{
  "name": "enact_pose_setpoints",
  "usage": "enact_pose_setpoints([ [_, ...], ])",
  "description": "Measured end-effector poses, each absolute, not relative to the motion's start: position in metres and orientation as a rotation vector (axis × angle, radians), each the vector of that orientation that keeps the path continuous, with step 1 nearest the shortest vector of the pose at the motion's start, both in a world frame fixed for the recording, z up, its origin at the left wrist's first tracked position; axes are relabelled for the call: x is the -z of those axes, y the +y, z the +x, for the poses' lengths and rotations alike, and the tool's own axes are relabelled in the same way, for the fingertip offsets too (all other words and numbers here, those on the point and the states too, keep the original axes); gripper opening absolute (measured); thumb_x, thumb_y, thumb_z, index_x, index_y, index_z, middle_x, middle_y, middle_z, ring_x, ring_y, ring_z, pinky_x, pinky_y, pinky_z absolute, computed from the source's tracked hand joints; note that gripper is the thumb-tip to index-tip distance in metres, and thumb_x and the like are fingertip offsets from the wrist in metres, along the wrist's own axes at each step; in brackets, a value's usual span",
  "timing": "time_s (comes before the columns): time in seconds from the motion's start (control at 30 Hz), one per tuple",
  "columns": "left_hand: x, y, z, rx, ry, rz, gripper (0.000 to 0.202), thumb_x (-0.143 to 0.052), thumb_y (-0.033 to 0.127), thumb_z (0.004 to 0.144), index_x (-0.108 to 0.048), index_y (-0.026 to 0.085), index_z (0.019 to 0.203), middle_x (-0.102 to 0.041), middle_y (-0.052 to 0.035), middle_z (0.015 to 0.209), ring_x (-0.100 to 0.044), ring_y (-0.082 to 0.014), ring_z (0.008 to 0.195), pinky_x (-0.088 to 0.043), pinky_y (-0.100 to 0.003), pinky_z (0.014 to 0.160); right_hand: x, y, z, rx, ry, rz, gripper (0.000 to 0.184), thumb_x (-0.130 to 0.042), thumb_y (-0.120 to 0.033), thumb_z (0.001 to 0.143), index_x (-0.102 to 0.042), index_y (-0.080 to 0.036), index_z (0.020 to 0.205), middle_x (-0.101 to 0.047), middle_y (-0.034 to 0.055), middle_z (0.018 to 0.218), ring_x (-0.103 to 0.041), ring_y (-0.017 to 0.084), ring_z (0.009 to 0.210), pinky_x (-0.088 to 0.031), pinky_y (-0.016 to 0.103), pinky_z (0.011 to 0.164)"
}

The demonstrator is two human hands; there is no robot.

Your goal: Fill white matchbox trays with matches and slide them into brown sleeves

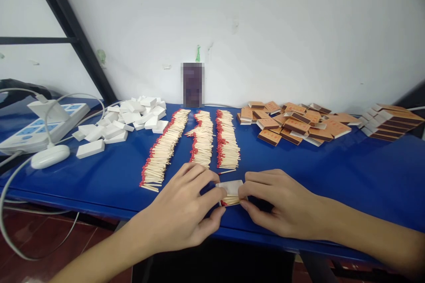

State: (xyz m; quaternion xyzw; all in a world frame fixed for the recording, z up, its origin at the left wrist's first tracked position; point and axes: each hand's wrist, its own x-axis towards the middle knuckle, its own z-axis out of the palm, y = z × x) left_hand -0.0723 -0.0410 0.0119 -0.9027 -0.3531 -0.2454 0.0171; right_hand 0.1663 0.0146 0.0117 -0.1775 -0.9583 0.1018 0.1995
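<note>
Between my two hands is a small white matchbox tray (229,187) with several red-tipped matches (231,200) lying in its near side. My left hand (189,208) grips the tray's left end, fingers curled and thumb at the near corner. At the right end, my right hand (282,201) pinches the tray between fingers and thumb. Just beyond it lies a single loose match (227,171). Three long rows of matches stretch away behind my hands: a left row (166,148), a middle row (202,139) and a right row (228,139), red heads to the left.
White trays (129,117) are heaped at the back left, near a power strip (43,128) with white cables. Orange matchbox sleeves (295,121) lie piled at the back right, beside stacked matchboxes (392,121). A pixelated dark object (193,85) stands against the wall. The blue table's (299,241) front edge is close.
</note>
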Motion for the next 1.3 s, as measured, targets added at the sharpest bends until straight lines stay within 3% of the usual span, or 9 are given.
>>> enact_pose_setpoints([
  [0.27,-0.013,-0.041,-0.073,0.747,-1.087,-2.831,0.018,-0.050,0.020,0.098,-0.068,0.019,0.102,-0.064,-0.0077,0.103,-0.059,-0.0225,0.097,-0.045,-0.041,0.091,-0.010,0.023,0.168,-0.225,-2.559,-0.499,0.017,-0.048,-0.014,0.095,-0.063,-0.017,0.089,-0.059,-0.0016,0.066,-0.049,0.010,0.053,-0.035,0.024,0.053],
  [0.47,-0.012,-0.041,-0.074,0.731,-1.102,-2.862,0.019,-0.050,0.023,0.100,-0.066,0.018,0.110,-0.064,-0.0065,0.102,-0.056,-0.0223,0.100,-0.043,-0.041,0.095,-0.006,0.044,0.174,-0.211,-2.564,-0.604,0.023,-0.047,-0.015,0.097,-0.069,-0.015,0.106,-0.064,0.0009,0.071,-0.057,0.012,0.057,-0.041,0.022,0.055],
  [0.67,-0.011,-0.040,-0.074,0.719,-1.117,-2.875,0.019,-0.050,0.023,0.099,-0.064,0.018,0.110,-0.064,-0.0058,0.102,-0.056,-0.0219,0.100,-0.041,-0.040,0.096,-0.005,0.043,0.171,-0.164,-2.671,-0.632,0.029,-0.047,-0.017,0.099,-0.070,-0.014,0.118,-0.061,0.0023,0.073,-0.056,0.013,0.057,-0.039,0.024,0.053],
  [1.3,-0.012,-0.042,-0.072,0.690,-1.213,-2.814,0.029,-0.057,0.032,0.094,-0.063,0.019,0.119,-0.064,-0.0090,0.121,-0.051,-0.0276,0.121,-0.039,-0.045,0.107,-0.007,0.043,0.165,-0.298,-2.576,-0.681,0.026,-0.053,-0.013,0.094,-0.074,-0.013,0.110,-0.067,0.0027,0.073,-0.057,0.012,0.057,-0.042,0.021,0.054],
])
